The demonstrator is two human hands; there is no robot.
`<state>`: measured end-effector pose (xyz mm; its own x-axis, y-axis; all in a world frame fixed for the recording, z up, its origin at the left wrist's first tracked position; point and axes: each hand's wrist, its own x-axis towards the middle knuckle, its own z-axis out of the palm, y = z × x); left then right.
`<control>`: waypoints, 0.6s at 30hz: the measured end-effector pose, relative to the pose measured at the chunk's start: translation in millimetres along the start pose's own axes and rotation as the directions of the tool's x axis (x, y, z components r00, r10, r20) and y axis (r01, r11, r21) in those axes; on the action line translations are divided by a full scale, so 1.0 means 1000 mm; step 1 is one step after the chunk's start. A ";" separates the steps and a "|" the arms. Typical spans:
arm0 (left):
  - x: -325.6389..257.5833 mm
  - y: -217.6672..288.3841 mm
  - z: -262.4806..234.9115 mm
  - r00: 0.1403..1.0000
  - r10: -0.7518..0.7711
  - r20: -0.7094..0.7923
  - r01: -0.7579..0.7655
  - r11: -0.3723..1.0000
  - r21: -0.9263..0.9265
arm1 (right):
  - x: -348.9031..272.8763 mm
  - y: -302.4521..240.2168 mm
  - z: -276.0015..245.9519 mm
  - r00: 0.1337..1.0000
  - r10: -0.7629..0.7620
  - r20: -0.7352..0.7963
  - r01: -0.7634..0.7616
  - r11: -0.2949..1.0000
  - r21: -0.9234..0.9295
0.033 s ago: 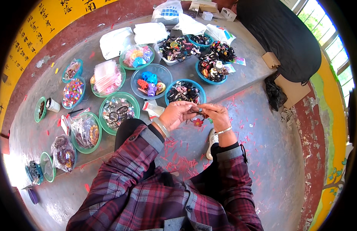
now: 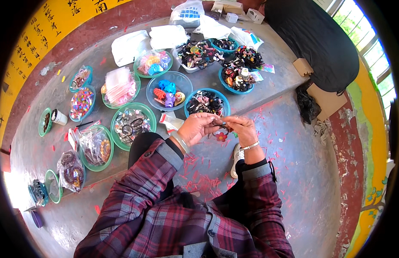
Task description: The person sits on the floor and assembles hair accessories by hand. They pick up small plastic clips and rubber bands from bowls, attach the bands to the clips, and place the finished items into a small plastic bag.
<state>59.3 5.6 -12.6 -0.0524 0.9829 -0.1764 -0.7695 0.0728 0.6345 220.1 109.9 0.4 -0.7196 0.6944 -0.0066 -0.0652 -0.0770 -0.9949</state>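
Note:
My left hand (image 2: pixel 197 129) and my right hand (image 2: pixel 244 130) meet in front of me, each closed in a pinch with fingertips close together. Between them is a dark hair tie (image 2: pixel 225 127), its band partly hidden by the fingers. A red flower charm (image 2: pixel 221 136) hangs just below the fingertips. Right behind my hands stands a blue bowl (image 2: pixel 228 108) heaped with black and pink hair ties (image 2: pixel 204 102). A white and red packet (image 2: pixel 171 122) lies beside my left wrist.
On the grey ledge are a green bowl (image 2: pixel 154 121) of hair accessories, a clear blue bowl (image 2: pixel 157 78) with colourful clips, and several other bowls. White bags (image 2: pixel 130 47) lie farther back. Red scraps (image 2: pixel 203 182) litter the floor around my shoe (image 2: pixel 235 165). A black plastic bag (image 2: pixel 308 104) sits at right.

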 end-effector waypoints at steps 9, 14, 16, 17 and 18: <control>-0.004 0.005 -0.001 0.998 -0.002 0.069 0.008 0.995 -0.096 | 0.001 0.000 0.000 0.996 -0.060 0.068 0.065 0.995 -0.077; -0.003 0.004 0.007 1.000 -0.009 -0.003 0.009 1.000 0.014 | 0.001 0.003 0.000 0.996 -0.071 0.055 0.076 0.992 -0.099; -0.003 0.003 0.006 0.999 -0.011 -0.033 0.013 0.998 0.054 | 0.001 0.000 0.002 0.996 -0.068 0.054 0.073 0.992 -0.100; -0.002 0.000 0.004 0.999 -0.009 -0.051 0.012 0.998 0.056 | 0.001 0.000 0.002 0.996 -0.067 0.052 0.072 0.992 -0.101; -0.002 -0.001 0.003 0.998 -0.007 -0.069 0.011 0.998 0.058 | 0.001 0.000 0.002 0.997 -0.052 0.056 0.058 0.993 -0.098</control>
<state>62.1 4.4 -10.6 -0.0910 0.9683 -0.2325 -0.7318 0.0934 0.6751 218.2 109.5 0.3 -0.7525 0.6566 0.0513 -0.0385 0.0338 -0.9987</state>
